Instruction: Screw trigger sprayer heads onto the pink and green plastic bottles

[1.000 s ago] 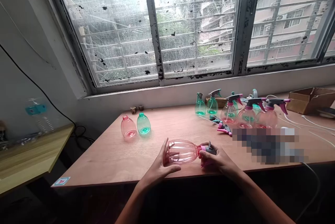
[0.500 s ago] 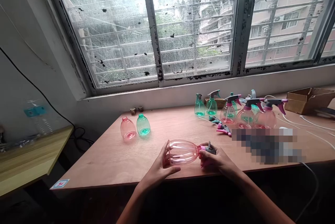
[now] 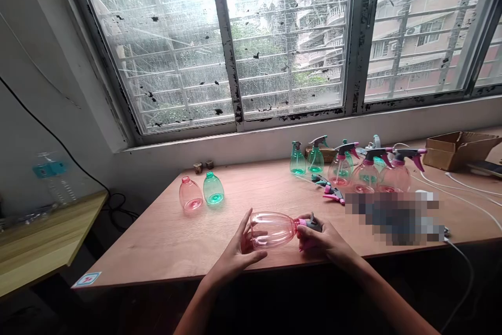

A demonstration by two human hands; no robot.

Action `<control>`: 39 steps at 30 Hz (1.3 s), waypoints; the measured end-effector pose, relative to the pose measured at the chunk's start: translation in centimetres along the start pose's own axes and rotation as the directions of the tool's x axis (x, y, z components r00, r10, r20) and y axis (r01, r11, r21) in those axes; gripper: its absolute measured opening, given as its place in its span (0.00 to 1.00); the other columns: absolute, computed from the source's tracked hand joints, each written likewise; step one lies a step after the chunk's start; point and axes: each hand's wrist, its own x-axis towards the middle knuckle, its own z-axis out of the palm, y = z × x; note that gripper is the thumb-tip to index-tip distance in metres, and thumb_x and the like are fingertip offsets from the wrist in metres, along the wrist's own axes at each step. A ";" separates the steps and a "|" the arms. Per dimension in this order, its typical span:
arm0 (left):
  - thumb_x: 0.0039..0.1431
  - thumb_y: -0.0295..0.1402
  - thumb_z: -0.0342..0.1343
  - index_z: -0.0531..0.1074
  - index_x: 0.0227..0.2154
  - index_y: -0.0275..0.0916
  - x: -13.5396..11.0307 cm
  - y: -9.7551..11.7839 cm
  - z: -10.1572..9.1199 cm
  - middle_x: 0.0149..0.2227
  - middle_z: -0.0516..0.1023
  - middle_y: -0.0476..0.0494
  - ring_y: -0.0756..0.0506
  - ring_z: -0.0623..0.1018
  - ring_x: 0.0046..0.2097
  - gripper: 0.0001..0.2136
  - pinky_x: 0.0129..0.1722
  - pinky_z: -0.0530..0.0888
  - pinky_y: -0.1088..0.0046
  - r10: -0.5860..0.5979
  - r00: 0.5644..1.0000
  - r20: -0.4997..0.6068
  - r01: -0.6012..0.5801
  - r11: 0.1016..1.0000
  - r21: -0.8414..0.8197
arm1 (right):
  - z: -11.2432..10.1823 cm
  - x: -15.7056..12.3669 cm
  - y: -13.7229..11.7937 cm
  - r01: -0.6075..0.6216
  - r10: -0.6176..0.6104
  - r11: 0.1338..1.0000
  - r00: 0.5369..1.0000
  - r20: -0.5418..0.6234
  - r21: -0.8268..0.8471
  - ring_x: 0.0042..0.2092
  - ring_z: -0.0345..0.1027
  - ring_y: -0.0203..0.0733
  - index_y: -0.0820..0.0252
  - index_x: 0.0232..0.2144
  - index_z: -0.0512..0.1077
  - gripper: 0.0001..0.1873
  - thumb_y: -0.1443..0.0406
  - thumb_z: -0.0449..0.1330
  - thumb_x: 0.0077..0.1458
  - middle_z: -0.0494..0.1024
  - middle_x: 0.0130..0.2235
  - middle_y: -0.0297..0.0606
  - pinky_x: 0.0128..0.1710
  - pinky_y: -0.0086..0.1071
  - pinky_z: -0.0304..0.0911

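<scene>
A transparent pink spray bottle (image 3: 273,229) lies sideways just over the near part of the table, its base to the left. My right hand (image 3: 328,240) is closed round its grey-and-pink trigger head (image 3: 312,224) at the neck. At the base, my left hand (image 3: 238,252) has its fingers spread, with some fingertips behind the clear plastic and the thumb apart below. Whether those fingertips touch the bottle I cannot tell. Farther left stand a pink bottle (image 3: 191,194) and a green bottle (image 3: 214,188), both without heads.
Loose trigger heads (image 3: 333,194) lie right of centre. Behind them stand several assembled bottles, including a green spray bottle (image 3: 298,162) and a pink spray bottle (image 3: 395,175). A cardboard box (image 3: 451,151), white cables and a blurred patch (image 3: 396,220) are at right.
My left hand has loosened a little at the bottle's base, with its fingers more spread. My right hand keeps its grip on the trigger head. The view has shifted slightly.
</scene>
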 end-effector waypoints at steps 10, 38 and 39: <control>0.52 0.36 0.69 0.44 0.69 0.50 0.2 0.6 0.2 0.67 0.57 0.33 0.33 0.64 0.65 0.47 0.64 0.61 0.49 -0.024 0.999 -0.024 0.025 0.999 0.042 | 0.1 0.0 -0.1 0.014 -0.014 1.000 1.000 0.001 0.012 0.27 0.73 0.41 0.59 0.40 0.71 0.21 0.54 0.71 0.50 0.77 0.30 0.34 0.30 0.37 0.72; 0.54 0.38 0.67 0.46 0.69 0.45 0.2 -0.1 -0.1 0.59 0.67 0.32 0.34 0.69 0.61 0.45 0.62 0.62 0.50 -0.025 0.999 -0.031 0.027 0.998 0.060 | 0.4 -0.1 -0.5 0.010 -0.010 1.000 1.000 -0.008 0.004 0.26 0.73 0.41 0.61 0.40 0.71 0.22 0.54 0.71 0.49 0.77 0.29 0.34 0.30 0.37 0.71; 0.54 0.38 0.67 0.46 0.69 0.45 0.2 -0.1 -0.1 0.57 0.68 0.32 0.34 0.70 0.60 0.44 0.61 0.63 0.50 -0.026 0.999 -0.030 0.028 0.998 0.063 | 0.3 -0.1 -0.5 0.009 -0.009 1.000 1.000 -0.009 0.006 0.26 0.73 0.41 0.61 0.40 0.71 0.22 0.54 0.71 0.49 0.77 0.29 0.34 0.30 0.37 0.72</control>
